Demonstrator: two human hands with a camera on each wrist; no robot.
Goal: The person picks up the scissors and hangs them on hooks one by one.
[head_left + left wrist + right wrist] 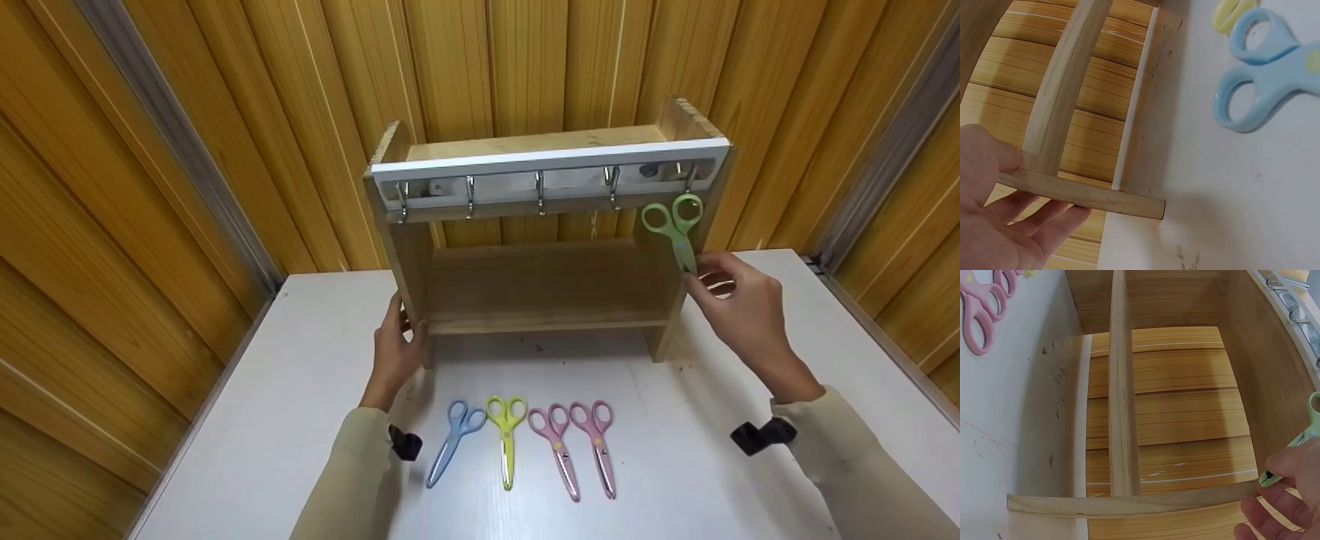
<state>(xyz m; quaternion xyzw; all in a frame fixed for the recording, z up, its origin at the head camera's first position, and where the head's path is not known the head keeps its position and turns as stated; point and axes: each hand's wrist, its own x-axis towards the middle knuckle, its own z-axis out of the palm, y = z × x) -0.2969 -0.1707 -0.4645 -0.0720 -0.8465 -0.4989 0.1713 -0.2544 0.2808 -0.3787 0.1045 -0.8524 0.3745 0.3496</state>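
1 pr grn scissors [679, 236] above R hand [744, 307] pinching tip; L hand [394, 351] grips rack [544, 289].

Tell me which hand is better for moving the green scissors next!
Probably the right hand: it pinches the green scissors by their tip, and their loops are already at the end hook. The left hand grips the wooden rack's opposite side.

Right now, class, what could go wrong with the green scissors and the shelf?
The green scissors might slip: the right hand pinches them only near the blade tips, and whether they hang on the rightmost hook is unclear. The wooden shelf might shift if bumped, since the left hand grips just one side.
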